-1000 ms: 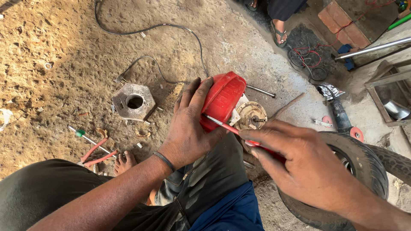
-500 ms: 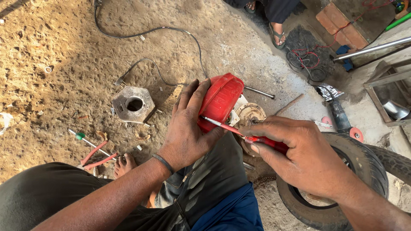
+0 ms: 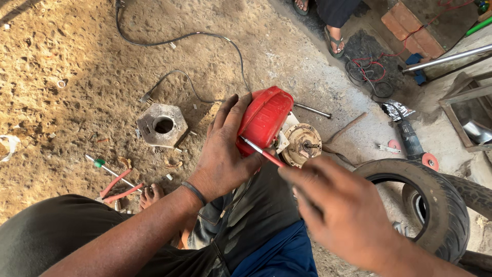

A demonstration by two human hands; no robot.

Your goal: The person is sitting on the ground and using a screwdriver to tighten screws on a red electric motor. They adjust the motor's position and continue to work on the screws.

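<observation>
My left hand (image 3: pixel 223 151) grips a red-covered motor (image 3: pixel 265 119) held on my knee; a rusty round end plate with a short shaft (image 3: pixel 302 144) shows on its right side. My right hand (image 3: pixel 341 213) holds a thin red-handled screwdriver (image 3: pixel 262 152), whose metal tip rests against the lower edge of the red cover near my left thumb. A bracelet circles my left wrist.
A hexagonal grey metal piece with a hole (image 3: pixel 162 125) lies on the dirt. Red-handled pliers (image 3: pixel 117 189) and a green-capped tool (image 3: pixel 105 166) lie by my toes. A tyre (image 3: pixel 435 197), an angle grinder (image 3: pixel 412 141), black cables (image 3: pixel 189 37) and another person's sandalled feet (image 3: pixel 334 37) surround me.
My right hand has shifted down and left, closer to the camera, with the screwdriver still at the red cover. The rusty end plate is more exposed.
</observation>
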